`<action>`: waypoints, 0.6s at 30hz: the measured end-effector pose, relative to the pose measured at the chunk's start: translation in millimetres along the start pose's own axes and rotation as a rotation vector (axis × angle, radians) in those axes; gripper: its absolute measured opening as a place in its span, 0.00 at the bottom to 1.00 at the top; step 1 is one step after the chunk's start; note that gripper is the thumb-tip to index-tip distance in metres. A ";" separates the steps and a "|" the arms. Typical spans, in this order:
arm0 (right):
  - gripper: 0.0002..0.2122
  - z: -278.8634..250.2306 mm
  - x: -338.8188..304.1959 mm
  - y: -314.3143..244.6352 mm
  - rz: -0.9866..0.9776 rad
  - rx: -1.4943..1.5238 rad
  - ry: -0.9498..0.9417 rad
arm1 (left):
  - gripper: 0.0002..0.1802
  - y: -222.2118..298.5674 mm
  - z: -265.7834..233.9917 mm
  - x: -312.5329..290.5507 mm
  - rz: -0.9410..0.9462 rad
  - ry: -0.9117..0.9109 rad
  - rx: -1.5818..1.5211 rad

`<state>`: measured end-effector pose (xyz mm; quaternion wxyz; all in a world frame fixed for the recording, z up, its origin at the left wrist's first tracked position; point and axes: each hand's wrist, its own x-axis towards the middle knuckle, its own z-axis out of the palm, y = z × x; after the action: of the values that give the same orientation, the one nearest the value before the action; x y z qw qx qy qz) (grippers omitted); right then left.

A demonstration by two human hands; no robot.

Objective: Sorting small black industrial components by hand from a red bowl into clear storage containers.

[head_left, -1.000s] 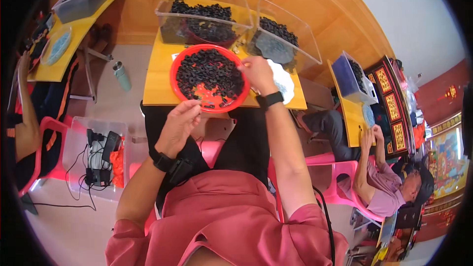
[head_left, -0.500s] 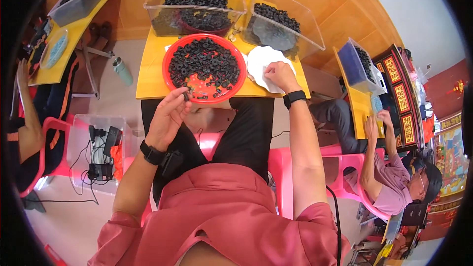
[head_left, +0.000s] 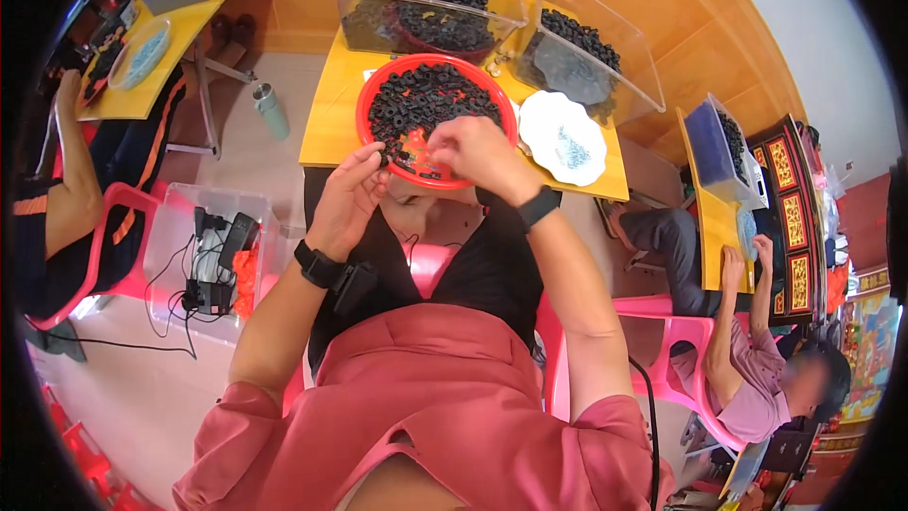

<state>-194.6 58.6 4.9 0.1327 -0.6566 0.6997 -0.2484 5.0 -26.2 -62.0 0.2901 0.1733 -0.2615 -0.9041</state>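
A round red tray (head_left: 363, 106) on the yellow table holds many small black ring-shaped parts (head_left: 430, 99). At its front left edge, my left hand (head_left: 348, 197) pinches one small black ring part (head_left: 384, 160) between thumb and fingertips. My right hand (head_left: 480, 157) is over the front of the tray, its fingers drawn together just right of my left fingertips. Whatever they hold, if anything, is too small to make out. To the right lies a white scalloped plate (head_left: 537, 120) with a heap of tiny pale bluish pieces (head_left: 573, 149) on it.
Two clear plastic bins (head_left: 355, 24) of black parts stand behind the tray. The yellow table (head_left: 326, 132) ends just before my lap. A clear box (head_left: 161, 255) with cables and a green bottle (head_left: 270, 112) are on the floor at left. Other people sit at tables on both sides.
My right hand has moved left from the white plate to the front of the red tray, uncovering the pale pieces. My left hand still holds the black ring part. The view has shifted slightly.
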 end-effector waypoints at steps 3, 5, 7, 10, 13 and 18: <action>0.04 22.2 9.5 -3.1 0.057 -0.053 -0.020 | 0.14 1.4 2.5 -0.9 -0.007 -0.010 0.016; 0.03 27.6 16.0 -7.3 0.086 -0.129 -0.046 | 0.14 2.9 0.7 -1.2 -0.008 0.016 0.019; 0.03 28.8 16.9 -8.6 0.104 -0.199 -0.044 | 0.14 3.4 -0.7 -0.9 -0.016 0.012 0.008; 0.04 29.3 14.0 -8.5 0.122 -0.258 -0.008 | 0.14 3.8 -2.6 -0.5 -0.030 -0.001 0.002; 0.06 24.6 10.7 -14.0 0.100 -0.123 -0.048 | 0.13 2.0 -0.5 0.4 -0.024 0.006 0.007; 0.06 33.7 17.4 -11.6 0.083 -0.219 -0.041 | 0.12 -1.5 -6.3 3.3 -0.021 0.014 -0.008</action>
<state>-169.2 35.4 -15.0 0.0844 -0.6425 0.7465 -0.1513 4.8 -29.5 -68.4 0.2832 0.1813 -0.2539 -0.9069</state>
